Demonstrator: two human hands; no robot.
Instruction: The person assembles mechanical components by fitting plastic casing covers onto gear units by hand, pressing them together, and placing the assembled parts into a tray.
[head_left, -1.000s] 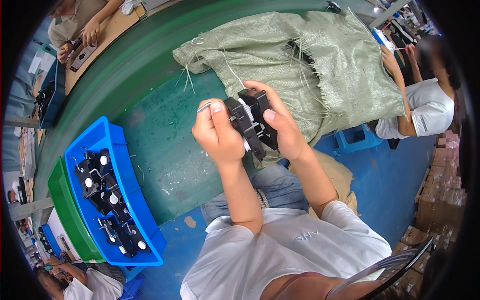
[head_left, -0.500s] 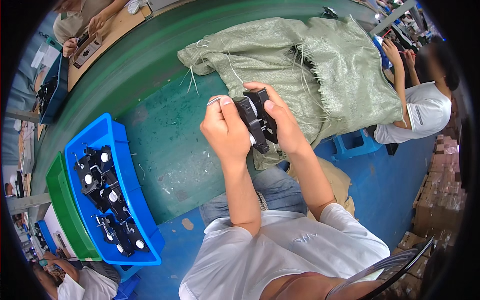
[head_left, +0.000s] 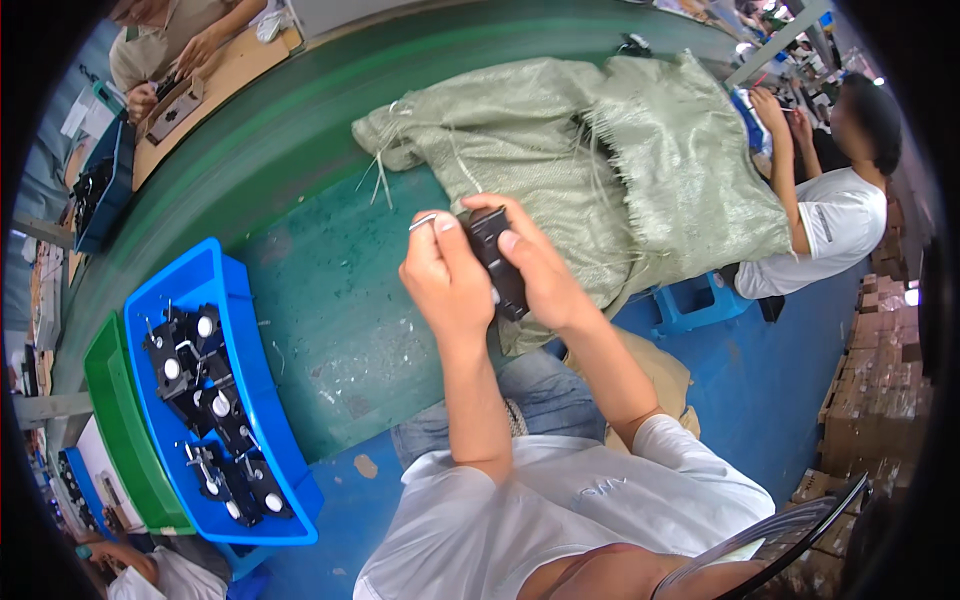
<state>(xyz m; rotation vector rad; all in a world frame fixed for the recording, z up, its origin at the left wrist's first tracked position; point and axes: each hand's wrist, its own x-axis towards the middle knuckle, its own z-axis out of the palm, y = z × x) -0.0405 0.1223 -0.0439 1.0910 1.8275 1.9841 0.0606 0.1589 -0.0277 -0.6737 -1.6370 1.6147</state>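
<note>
Gripping from opposite sides, the left hand (head_left: 447, 275) and the right hand (head_left: 540, 270) are both closed on a black part (head_left: 500, 262), which they hold up over the near side of the surface (head_left: 335, 320), in front of the body. The part is blocky and elongated, dull and hard like moulded plastic, with a stepped outer face; a small white piece shows low by the left fingers. A slim, shiny metal rod (head_left: 423, 222) pokes out at the left thumb; whether it joins the part is hidden.

The part's long axis runs mostly away from the body, its far end leaning slightly left, its near end pointing down toward the lap.

Smooth, scuffed green, the surface lies open between the left hand and a glossy blue bin (head_left: 262, 375), whose straight walls hold a jumble of black parts (head_left: 222, 403) with round white discs and bent wires. A green bin (head_left: 125, 430) sits along its outer side. Beyond the hands, a crumpled, pale green woven sack (head_left: 540, 110) with frayed edges and loose threads takes up the room ahead and to the right.
</note>
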